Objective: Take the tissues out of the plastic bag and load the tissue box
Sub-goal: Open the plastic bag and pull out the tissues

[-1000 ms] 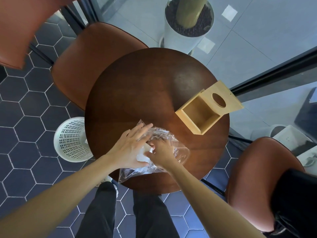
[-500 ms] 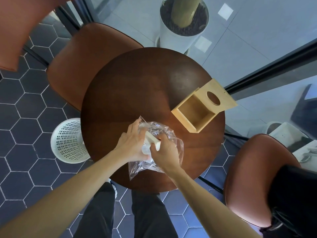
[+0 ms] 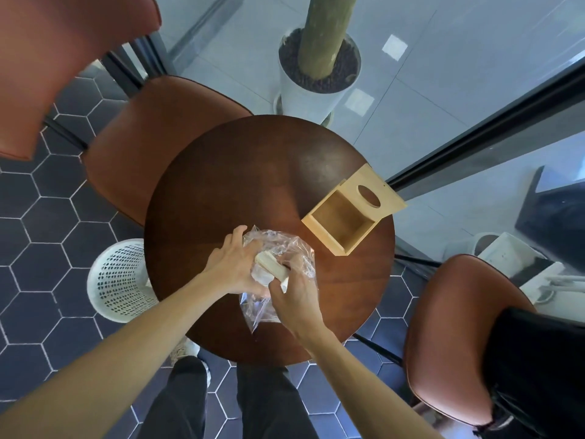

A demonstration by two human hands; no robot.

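Note:
A clear crumpled plastic bag (image 3: 294, 248) lies on the near part of the round dark wooden table (image 3: 240, 172). A white stack of tissues (image 3: 270, 267) sticks partly out of the bag's mouth. My left hand (image 3: 231, 264) grips the bag's left side. My right hand (image 3: 296, 296) is closed on the near end of the tissues. The light wooden tissue box (image 3: 340, 224) stands open at the table's right edge, its interior bare, and its lid with an oval hole (image 3: 368, 196) leans back behind it.
A white perforated waste basket (image 3: 118, 280) stands on the floor left of the table. Brown chairs sit at the back left (image 3: 152, 137) and right (image 3: 449, 337). A white planter with a trunk (image 3: 316, 74) stands beyond the table. My legs are below the near edge.
The tissue stack has come further out of the bag, drawn toward me by my right hand. My left hand has curled tighter on the bag, which has bunched up.

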